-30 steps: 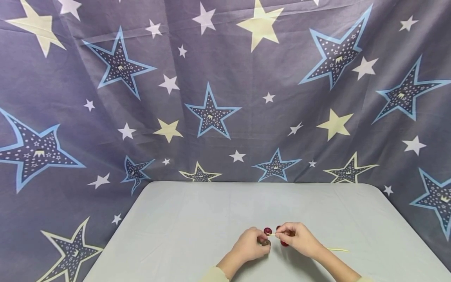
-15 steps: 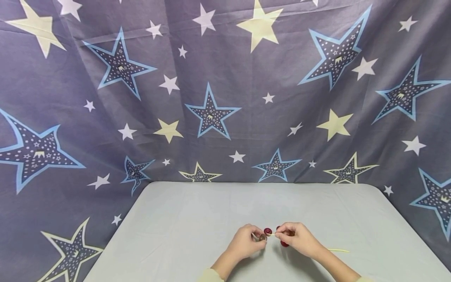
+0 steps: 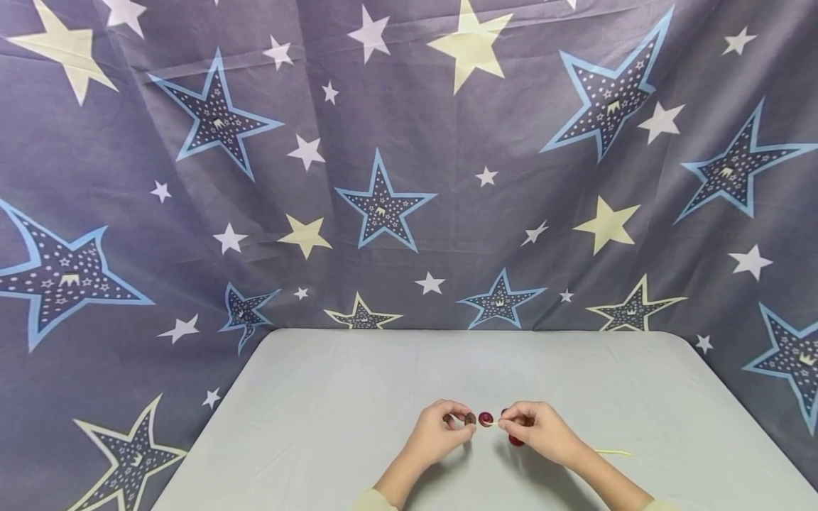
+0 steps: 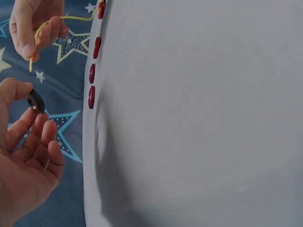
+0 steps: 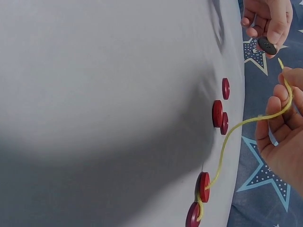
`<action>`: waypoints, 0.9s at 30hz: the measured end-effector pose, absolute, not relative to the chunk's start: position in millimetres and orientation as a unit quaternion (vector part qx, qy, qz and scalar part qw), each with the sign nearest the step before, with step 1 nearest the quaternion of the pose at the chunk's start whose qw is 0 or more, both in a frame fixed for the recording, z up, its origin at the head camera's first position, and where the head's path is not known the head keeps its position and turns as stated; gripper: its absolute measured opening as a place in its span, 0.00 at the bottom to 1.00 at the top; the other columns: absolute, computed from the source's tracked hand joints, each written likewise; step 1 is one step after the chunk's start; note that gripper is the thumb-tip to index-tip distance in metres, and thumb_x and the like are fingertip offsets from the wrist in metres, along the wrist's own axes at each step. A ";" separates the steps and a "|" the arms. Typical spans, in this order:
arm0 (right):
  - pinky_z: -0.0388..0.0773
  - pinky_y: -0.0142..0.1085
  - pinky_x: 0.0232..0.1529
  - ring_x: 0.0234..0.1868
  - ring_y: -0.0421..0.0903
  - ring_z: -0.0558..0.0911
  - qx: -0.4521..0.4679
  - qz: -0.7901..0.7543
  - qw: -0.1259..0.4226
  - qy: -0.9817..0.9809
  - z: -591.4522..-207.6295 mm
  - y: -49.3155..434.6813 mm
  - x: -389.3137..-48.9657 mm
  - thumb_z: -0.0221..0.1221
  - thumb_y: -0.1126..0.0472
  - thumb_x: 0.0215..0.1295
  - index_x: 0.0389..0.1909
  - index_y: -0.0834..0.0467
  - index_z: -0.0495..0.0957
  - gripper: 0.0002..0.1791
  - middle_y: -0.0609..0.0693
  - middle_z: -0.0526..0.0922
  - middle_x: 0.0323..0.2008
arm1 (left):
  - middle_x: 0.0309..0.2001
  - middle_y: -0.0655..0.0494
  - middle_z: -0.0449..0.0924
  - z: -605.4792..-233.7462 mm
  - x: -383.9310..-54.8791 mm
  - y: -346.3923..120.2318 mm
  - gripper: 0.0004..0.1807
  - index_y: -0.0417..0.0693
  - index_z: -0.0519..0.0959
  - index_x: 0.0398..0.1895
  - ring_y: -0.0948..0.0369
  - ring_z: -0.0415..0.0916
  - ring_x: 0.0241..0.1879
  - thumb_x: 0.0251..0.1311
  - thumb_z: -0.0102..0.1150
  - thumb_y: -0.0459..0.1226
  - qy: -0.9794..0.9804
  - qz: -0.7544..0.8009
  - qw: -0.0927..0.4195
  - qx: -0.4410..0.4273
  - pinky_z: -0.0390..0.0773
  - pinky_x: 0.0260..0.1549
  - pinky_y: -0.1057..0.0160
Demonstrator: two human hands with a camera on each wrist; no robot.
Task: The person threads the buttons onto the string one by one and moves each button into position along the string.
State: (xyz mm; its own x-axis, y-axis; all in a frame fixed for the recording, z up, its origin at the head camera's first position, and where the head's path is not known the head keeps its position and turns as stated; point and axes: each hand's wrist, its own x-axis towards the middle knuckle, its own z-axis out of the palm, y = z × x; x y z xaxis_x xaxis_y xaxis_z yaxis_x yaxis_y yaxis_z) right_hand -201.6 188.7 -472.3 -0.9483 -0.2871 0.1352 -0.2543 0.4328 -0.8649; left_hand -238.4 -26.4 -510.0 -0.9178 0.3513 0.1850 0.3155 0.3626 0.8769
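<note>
My left hand (image 3: 437, 429) pinches a dark button (image 4: 36, 101) between thumb and fingertips, raised above the table. Across from it, my right hand (image 3: 542, 431) grips a yellow cord (image 5: 236, 124) near its tip, which points toward the dark button with a small gap between. The cord curves across the right palm and runs down to a red button (image 5: 204, 187) and another red button (image 5: 192, 215), passing through or around them. More red buttons stand on edge or lie nearby, including one red button (image 4: 92, 97) nearest the left hand in the left wrist view.
Both hands work over a pale-covered table (image 3: 358, 383), near its front. The cord's tail (image 3: 613, 452) lies to the right of the right forearm. A dark star-patterned cloth (image 3: 409, 270) hangs behind the table.
My left hand has drawn back to the left and slightly away from me, turning the dark button in its fingers. My right hand stays almost still with the cord.
</note>
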 end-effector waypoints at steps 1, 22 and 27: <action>0.70 0.26 0.21 0.19 0.29 0.69 -0.158 -0.507 0.016 0.847 -476.3 189.9 -203.8 0.59 0.65 0.61 0.32 0.68 0.80 0.08 0.62 0.79 0.21 | 0.35 0.58 0.79 -510.2 -238.6 -26.8 0.10 0.47 0.82 0.36 0.70 0.70 0.28 0.48 0.66 0.37 0.823 0.531 0.018 0.201 0.71 0.27 0.74; 0.68 0.26 0.19 0.19 0.29 0.68 -0.174 -0.512 0.002 0.841 -490.0 191.6 -211.4 0.62 0.60 0.59 0.32 0.65 0.81 0.10 0.46 0.76 0.18 | 0.41 0.48 0.83 -515.0 -236.0 -22.4 0.14 0.42 0.81 0.42 0.70 0.73 0.33 0.50 0.64 0.34 0.772 0.606 0.050 0.186 0.74 0.33 0.72; 0.67 0.25 0.19 0.18 0.29 0.67 -0.177 -0.505 -0.004 0.845 -477.4 186.0 -204.9 0.61 0.65 0.59 0.31 0.67 0.81 0.07 0.47 0.75 0.18 | 0.42 0.47 0.83 -514.5 -234.4 -21.1 0.15 0.42 0.80 0.44 0.70 0.74 0.33 0.51 0.63 0.34 0.760 0.622 0.066 0.179 0.75 0.31 0.72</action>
